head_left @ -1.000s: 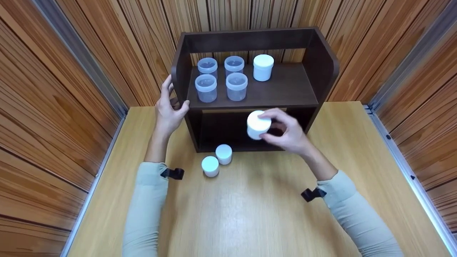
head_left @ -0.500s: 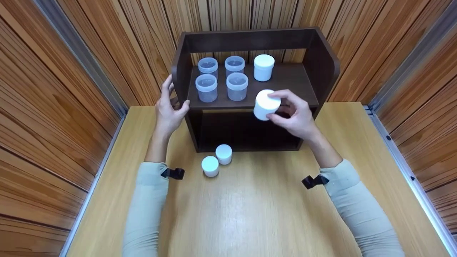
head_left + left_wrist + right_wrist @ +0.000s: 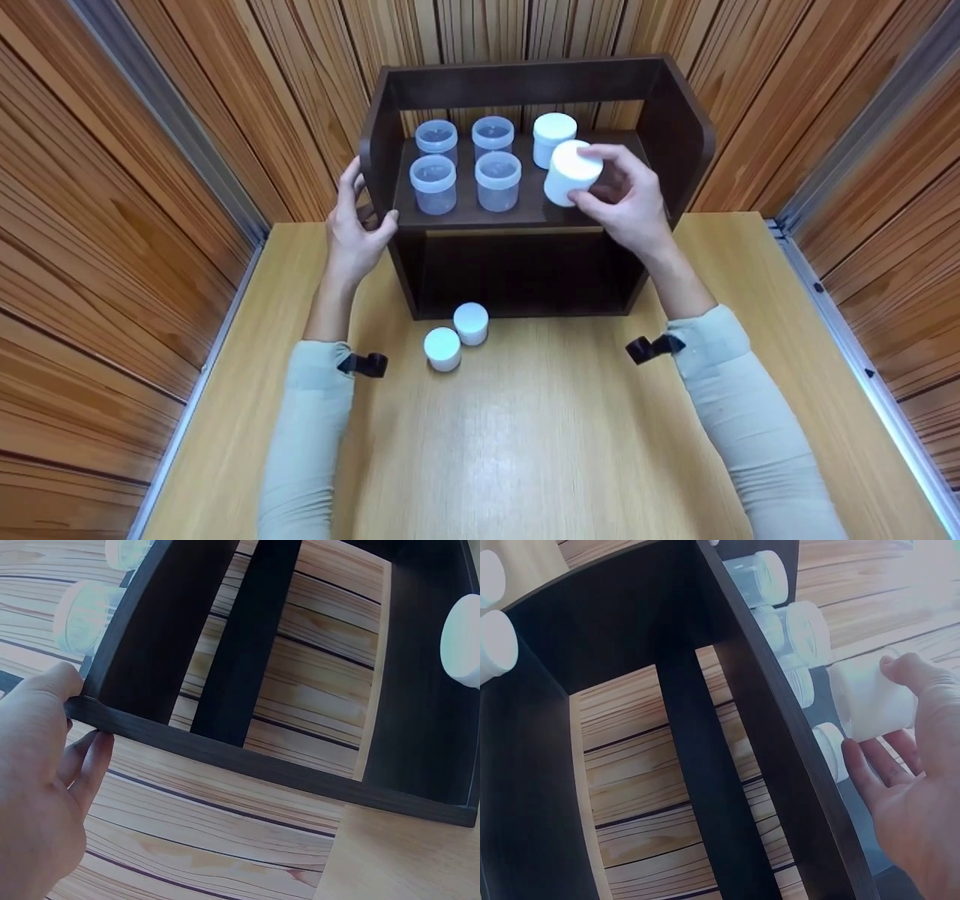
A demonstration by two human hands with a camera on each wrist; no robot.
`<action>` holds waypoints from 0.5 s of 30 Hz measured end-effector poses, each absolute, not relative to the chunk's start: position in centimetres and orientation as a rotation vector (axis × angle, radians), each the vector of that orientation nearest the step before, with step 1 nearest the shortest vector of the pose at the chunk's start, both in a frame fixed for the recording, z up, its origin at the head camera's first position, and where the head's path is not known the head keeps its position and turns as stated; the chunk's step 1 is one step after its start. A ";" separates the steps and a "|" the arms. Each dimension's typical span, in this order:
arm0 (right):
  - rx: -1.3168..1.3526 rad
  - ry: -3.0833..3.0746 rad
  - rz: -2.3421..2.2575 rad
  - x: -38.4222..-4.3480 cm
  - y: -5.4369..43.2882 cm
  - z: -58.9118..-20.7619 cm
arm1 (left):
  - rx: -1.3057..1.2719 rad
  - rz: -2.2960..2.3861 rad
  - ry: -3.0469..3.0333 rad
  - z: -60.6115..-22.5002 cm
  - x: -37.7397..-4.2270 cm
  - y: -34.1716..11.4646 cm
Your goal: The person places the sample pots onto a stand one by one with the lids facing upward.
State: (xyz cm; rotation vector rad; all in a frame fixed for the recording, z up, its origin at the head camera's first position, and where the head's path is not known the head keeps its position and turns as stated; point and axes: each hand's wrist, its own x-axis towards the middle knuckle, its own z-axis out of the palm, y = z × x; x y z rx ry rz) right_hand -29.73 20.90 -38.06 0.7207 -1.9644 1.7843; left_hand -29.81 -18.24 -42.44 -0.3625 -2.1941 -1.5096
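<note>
My right hand point(image 3: 628, 196) grips a white lidded jar point(image 3: 568, 180) between thumb and fingers, over the front of the upper board of a dark brown shelf point(image 3: 615, 176). Just behind it a second white jar point(image 3: 553, 135) stands on that board, partly covered by the held one. In the right wrist view the held jar point(image 3: 874, 697) is tilted beside the board's edge. My left hand point(image 3: 354, 236) holds the shelf's left side panel, thumb at the front edge and fingers on the outer face. In the left wrist view its fingers point(image 3: 94, 761) curl around the panel edge.
Several translucent open-topped jars point(image 3: 498, 184) stand in two rows on the left of the upper board. Two smaller white jars point(image 3: 442, 349) stand on the wooden table point(image 3: 487, 450) before the shelf. Wood-panelled walls point(image 3: 112, 187) enclose the table at the back and sides.
My right hand has raised the white jar from in front of the lower compartment to the upper board, shifting slightly right. The left hand has stayed on the side panel.
</note>
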 end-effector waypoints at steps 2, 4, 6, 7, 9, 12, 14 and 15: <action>0.697 -1.981 1.781 -30.1 21.0 -37.9 | -0.361 -1.509 -2.191 -42.4 -29.8 -18.2; 0.678 -1.998 1.774 -30.5 21.0 -37.8 | -0.363 -1.506 -2.186 -42.4 -29.8 -18.1; 0.661 -2.011 1.769 -30.8 21.0 -37.8 | -0.369 -1.502 -2.175 -42.4 -29.7 -18.1; 0.656 -2.019 1.763 -31.0 21.0 -37.8 | -0.372 -1.497 -2.167 -42.4 -29.7 -18.0; 0.653 -2.032 1.753 -31.3 20.9 -37.8 | -0.375 -1.478 -2.147 -42.4 -29.8 -18.0; 0.647 -2.041 1.764 -31.7 20.8 -38.0 | -0.370 -1.447 -2.128 -42.5 -29.9 -17.9; 0.643 -2.056 1.773 -31.8 20.7 -38.0 | -0.359 -1.436 -2.124 -42.5 -29.9 -17.9; 0.637 -2.069 1.774 -31.8 20.6 -38.1 | -0.359 -1.433 -2.122 -42.5 -29.9 -17.9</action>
